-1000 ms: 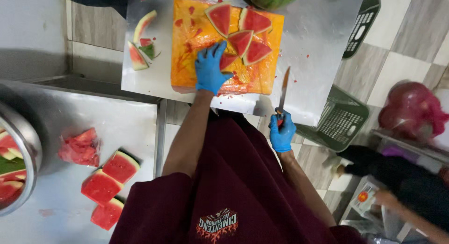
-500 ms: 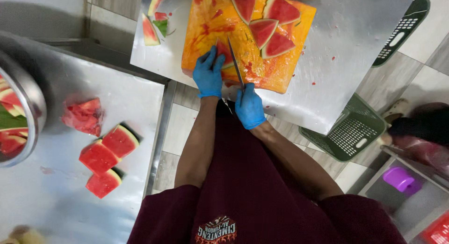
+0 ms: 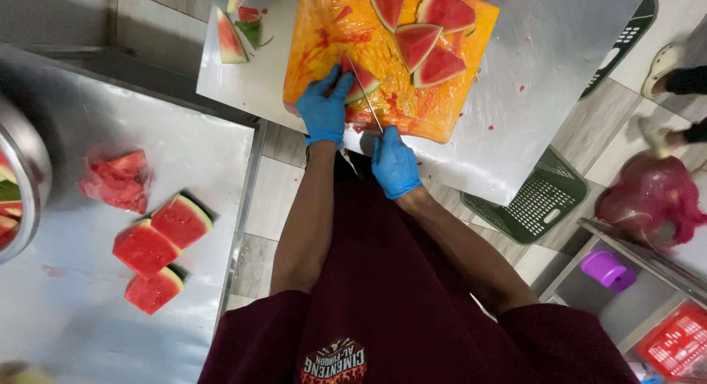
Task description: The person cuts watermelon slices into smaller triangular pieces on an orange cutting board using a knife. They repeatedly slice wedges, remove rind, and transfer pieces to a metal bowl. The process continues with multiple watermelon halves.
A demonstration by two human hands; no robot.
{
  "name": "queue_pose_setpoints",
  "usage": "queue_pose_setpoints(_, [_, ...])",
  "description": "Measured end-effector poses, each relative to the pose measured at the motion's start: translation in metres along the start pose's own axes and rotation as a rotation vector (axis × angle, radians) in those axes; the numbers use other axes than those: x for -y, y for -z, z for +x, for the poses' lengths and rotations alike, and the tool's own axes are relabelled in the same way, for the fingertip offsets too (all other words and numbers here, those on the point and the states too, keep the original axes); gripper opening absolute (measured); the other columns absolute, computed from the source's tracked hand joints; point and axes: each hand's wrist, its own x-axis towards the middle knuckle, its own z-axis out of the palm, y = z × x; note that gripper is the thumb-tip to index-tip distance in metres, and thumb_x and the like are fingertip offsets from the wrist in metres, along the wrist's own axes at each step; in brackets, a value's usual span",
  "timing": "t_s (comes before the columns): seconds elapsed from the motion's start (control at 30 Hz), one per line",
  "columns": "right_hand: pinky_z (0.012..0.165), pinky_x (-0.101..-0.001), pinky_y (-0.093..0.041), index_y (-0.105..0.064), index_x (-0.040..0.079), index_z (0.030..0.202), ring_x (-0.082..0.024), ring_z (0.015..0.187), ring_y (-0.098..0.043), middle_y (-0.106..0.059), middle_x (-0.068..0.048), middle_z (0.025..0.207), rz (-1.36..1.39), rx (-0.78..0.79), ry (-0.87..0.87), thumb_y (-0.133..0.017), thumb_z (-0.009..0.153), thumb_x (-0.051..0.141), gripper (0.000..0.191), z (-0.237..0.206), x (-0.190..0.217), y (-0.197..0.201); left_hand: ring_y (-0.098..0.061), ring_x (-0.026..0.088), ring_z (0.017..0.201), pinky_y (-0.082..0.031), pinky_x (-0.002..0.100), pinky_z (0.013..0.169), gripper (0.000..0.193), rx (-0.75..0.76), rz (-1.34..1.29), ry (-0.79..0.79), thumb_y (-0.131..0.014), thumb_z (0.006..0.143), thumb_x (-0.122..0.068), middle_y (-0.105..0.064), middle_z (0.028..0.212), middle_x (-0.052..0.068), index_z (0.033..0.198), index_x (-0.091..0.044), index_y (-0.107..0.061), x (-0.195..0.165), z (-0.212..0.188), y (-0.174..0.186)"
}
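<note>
Head view, one moment. Left hand [image 3: 324,110], blue-gloved: fingers spread over a watermelon wedge [image 3: 361,80] on the orange cutting board [image 3: 324,30]. Right hand [image 3: 395,163], blue-gloved: closed around a knife [image 3: 366,97], blade laid across that wedge. Beyond both hands: three more wedges [image 3: 423,27] on the board. Left of the left hand, on the steel bench [image 3: 88,340]: three watermelon chunks [image 3: 158,251].

Both bare forearms reach forward from short maroon sleeves, elbows slightly bent. The left hand [image 3: 324,110], in a blue glove, lies palm down with fingers spread and curled. The right hand [image 3: 395,163], also blue-gloved, is closed in a fist, wrist straight, just beside the left.
</note>
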Motion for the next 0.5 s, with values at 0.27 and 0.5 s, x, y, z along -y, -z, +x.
queue_pose_setpoints(0.27, [0.066, -0.0603, -0.052, -0.044, -0.002, 0.108, -0.050, 0.073, -0.067, -0.067, -0.032, 0.082, -0.061, 0.069, -0.021, -0.056, 0.100, 0.013, 0.021, 0.013, 0.002, -0.001, -0.074, 0.021, 0.096, -0.057, 0.031, 0.089, 0.046, 0.029, -0.112, 0.089, -0.086, 0.083, -0.027, -0.077, 0.106, 0.017, 0.120, -0.002, -0.075, 0.002, 0.005, 0.002])
queue_pose_setpoints(0.5, [0.063, -0.0590, -0.052, -0.045, 0.000, 0.105, -0.050, 0.074, -0.067, -0.067, -0.031, 0.082, -0.026, 0.043, 0.011, -0.055, 0.101, 0.010, 0.015, 0.025, 0.022, 0.009, -0.074, 0.020, 0.095, -0.057, 0.030, 0.086, 0.048, 0.041, -0.124, 0.155, -0.087, 0.080, -0.030, -0.078, 0.104, 0.017, 0.117, 0.000, -0.076, 0.001, 0.007, 0.004])
